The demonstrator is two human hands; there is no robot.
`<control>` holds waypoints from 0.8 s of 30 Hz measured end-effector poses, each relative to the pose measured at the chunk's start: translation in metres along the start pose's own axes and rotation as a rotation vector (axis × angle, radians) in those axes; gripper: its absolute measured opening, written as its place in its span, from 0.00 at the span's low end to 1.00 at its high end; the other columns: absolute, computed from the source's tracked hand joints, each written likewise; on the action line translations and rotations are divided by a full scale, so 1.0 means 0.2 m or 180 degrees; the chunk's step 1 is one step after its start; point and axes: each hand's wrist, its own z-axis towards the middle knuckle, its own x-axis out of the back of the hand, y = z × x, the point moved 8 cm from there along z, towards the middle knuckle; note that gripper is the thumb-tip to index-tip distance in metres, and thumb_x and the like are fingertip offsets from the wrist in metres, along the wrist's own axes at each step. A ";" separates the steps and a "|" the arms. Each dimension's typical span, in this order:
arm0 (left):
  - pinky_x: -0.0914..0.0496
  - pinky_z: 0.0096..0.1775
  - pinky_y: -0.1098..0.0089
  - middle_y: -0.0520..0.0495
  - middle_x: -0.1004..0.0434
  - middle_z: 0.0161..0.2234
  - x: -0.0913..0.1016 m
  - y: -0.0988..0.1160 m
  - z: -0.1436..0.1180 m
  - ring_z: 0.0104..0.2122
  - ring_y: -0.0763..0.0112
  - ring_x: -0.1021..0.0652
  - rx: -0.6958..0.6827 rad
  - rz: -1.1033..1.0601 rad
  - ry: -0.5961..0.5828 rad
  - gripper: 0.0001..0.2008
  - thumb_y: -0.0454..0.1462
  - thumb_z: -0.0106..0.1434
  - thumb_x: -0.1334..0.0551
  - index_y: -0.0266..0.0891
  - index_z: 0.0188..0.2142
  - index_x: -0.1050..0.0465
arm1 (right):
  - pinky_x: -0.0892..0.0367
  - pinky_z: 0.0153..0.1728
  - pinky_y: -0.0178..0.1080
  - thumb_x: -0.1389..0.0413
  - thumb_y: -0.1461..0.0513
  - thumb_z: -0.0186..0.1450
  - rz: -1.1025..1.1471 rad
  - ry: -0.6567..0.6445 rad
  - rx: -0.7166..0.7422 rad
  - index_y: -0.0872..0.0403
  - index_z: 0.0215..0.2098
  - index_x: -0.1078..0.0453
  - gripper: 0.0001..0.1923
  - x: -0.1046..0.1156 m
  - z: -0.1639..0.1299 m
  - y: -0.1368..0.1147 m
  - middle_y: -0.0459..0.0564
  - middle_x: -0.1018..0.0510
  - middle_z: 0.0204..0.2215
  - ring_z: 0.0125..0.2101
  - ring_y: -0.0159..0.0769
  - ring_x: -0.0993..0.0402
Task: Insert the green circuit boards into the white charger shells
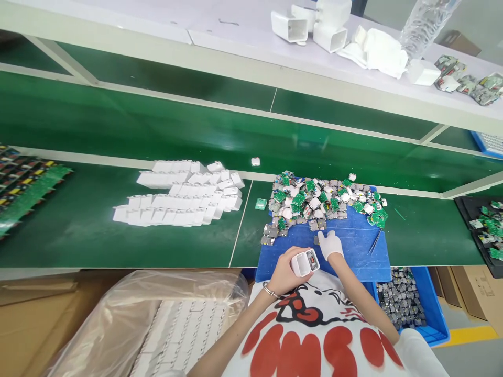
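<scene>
Left hand [283, 272], bare, bracelet at wrist, fingers curled around white charger housing [304, 263], held above near edge of blue mat [353, 256]. Right hand [330, 244], white-gloved, fingers together, tips pressed on small grey part [316, 240] on mat. Beyond: heap of circuit boards [322, 201] across far mat edge. Left of it: rows of white housings [181, 201] on green bench [78, 220].

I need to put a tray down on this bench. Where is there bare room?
Bare green bench lies left of the white housings, and between the blue mat and the black tray at right. The mat's far half is crowded with circuit boards; both hands work at its near edge.
</scene>
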 end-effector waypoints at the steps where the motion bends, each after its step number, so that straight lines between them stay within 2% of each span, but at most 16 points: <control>1: 0.29 0.44 0.61 0.43 0.24 0.40 0.00 0.00 0.00 0.39 0.62 0.23 0.0014 0.0009 0.0006 0.25 0.34 0.44 0.31 0.38 0.45 0.28 | 0.30 0.40 0.44 0.49 0.54 0.68 -0.0019 -0.0023 -0.0116 0.58 0.48 0.34 0.17 -0.01 0.00 0.05 0.52 0.27 0.41 0.38 0.36 0.28; 4: 0.29 0.43 0.61 0.44 0.25 0.40 0.01 -0.03 -0.01 0.38 0.62 0.23 0.0064 0.0023 0.0038 0.25 0.35 0.44 0.31 0.38 0.45 0.28 | 0.32 0.42 0.43 0.47 0.53 0.65 0.0001 -0.0089 -0.0198 0.55 0.51 0.34 0.20 -0.02 -0.02 0.16 0.52 0.26 0.41 0.39 0.37 0.28; 6: 0.29 0.43 0.61 0.44 0.24 0.40 0.01 -0.04 0.00 0.38 0.62 0.23 0.0094 0.0029 0.0052 0.25 0.35 0.45 0.31 0.38 0.45 0.28 | 0.36 0.47 0.42 0.38 0.53 0.56 0.0062 -0.0093 0.0001 0.50 0.53 0.34 0.29 -0.04 -0.04 0.17 0.53 0.28 0.47 0.46 0.42 0.31; 8: 0.29 0.43 0.61 0.44 0.24 0.41 0.00 -0.05 0.01 0.39 0.62 0.23 0.0099 0.0032 0.0061 0.25 0.35 0.45 0.32 0.38 0.45 0.29 | 0.39 0.50 0.41 0.32 0.56 0.47 0.0151 -0.0040 0.0138 0.50 0.50 0.31 0.32 -0.07 -0.05 0.16 0.53 0.30 0.50 0.50 0.46 0.35; 10: 0.29 0.44 0.60 0.43 0.25 0.41 -0.01 -0.05 0.01 0.39 0.62 0.23 0.0082 0.0034 0.0062 0.25 0.35 0.45 0.32 0.38 0.45 0.29 | 0.40 0.50 0.42 0.33 0.58 0.46 0.0276 0.0074 0.0145 0.53 0.43 0.27 0.26 -0.09 -0.04 0.16 0.56 0.28 0.47 0.49 0.47 0.34; 13: 0.29 0.42 0.61 0.44 0.25 0.39 -0.02 -0.03 0.02 0.38 0.63 0.23 0.0037 0.0044 0.0039 0.25 0.35 0.45 0.32 0.38 0.46 0.29 | 0.34 0.46 0.43 0.36 0.58 0.49 0.0560 0.0223 0.0136 0.57 0.35 0.27 0.16 -0.09 -0.02 0.15 0.57 0.24 0.41 0.43 0.45 0.29; 16: 0.29 0.42 0.61 0.43 0.24 0.39 -0.01 -0.01 0.01 0.39 0.63 0.24 -0.0010 0.0063 0.0036 0.26 0.34 0.45 0.32 0.38 0.46 0.28 | 0.29 0.37 0.41 0.41 0.56 0.53 0.0947 0.0293 0.0207 0.57 0.37 0.28 0.16 0.00 -0.06 0.12 0.54 0.22 0.34 0.34 0.41 0.25; 18: 0.29 0.43 0.62 0.43 0.23 0.40 0.01 -0.01 0.00 0.39 0.63 0.24 -0.0042 0.0074 0.0042 0.25 0.34 0.45 0.32 0.38 0.45 0.28 | 0.28 0.38 0.41 0.44 0.54 0.55 0.1199 0.0324 0.0345 0.57 0.43 0.29 0.21 0.11 -0.13 0.07 0.54 0.22 0.37 0.35 0.40 0.24; 21: 0.29 0.42 0.62 0.43 0.22 0.41 0.02 0.01 0.00 0.40 0.63 0.24 -0.0120 0.0078 0.0014 0.24 0.34 0.45 0.32 0.39 0.44 0.28 | 0.30 0.46 0.42 0.42 0.54 0.55 0.1258 0.0182 0.1006 0.54 0.47 0.30 0.23 0.29 -0.28 -0.09 0.55 0.24 0.46 0.44 0.42 0.27; 24: 0.29 0.44 0.61 0.44 0.22 0.42 0.01 0.04 0.01 0.41 0.62 0.25 -0.0235 0.0068 -0.0076 0.24 0.33 0.45 0.33 0.41 0.44 0.27 | 0.32 0.47 0.42 0.39 0.55 0.55 0.0963 -0.0222 0.1862 0.51 0.42 0.27 0.17 0.37 -0.43 -0.30 0.53 0.23 0.42 0.43 0.43 0.27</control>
